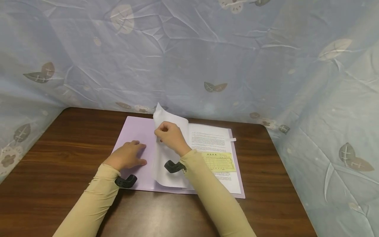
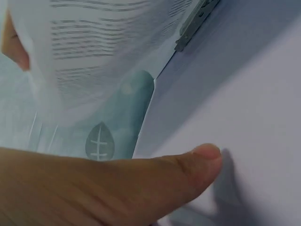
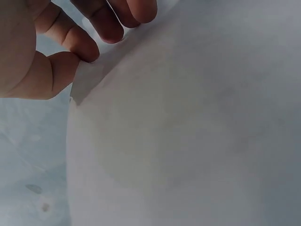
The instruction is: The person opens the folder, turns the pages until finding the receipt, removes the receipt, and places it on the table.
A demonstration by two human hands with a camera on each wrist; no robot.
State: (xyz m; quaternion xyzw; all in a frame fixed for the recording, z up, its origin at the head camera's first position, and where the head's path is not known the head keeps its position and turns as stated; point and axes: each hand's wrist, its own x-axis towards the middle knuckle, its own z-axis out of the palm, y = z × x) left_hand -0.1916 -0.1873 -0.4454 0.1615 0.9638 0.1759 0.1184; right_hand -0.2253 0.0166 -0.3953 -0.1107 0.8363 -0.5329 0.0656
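A lilac folder (image 1: pixel 142 126) lies open on the table, its cover to the left and a stack of printed pages (image 1: pixel 208 140) on the right. My right hand (image 1: pixel 171 136) pinches the edge of a white page (image 1: pixel 168 177) between thumb and forefinger. That page is raised and curves over to the left; its printed underside shows in the left wrist view. My left hand (image 1: pixel 125 156) rests on the folder's cover, fingers spread and thumb extended. On the right-hand pages lies a yellow printed form (image 1: pixel 220 163), partly behind my right forearm.
A metal clip (image 2: pixel 195 23) holds the pages at the folder's spine. A small white tab (image 1: pixel 231 139) sticks out past the right edge. The dark wooden table (image 1: pixel 44 164) is bordered at the back and sides by a patterned blue-grey curtain (image 1: pixel 183 65).
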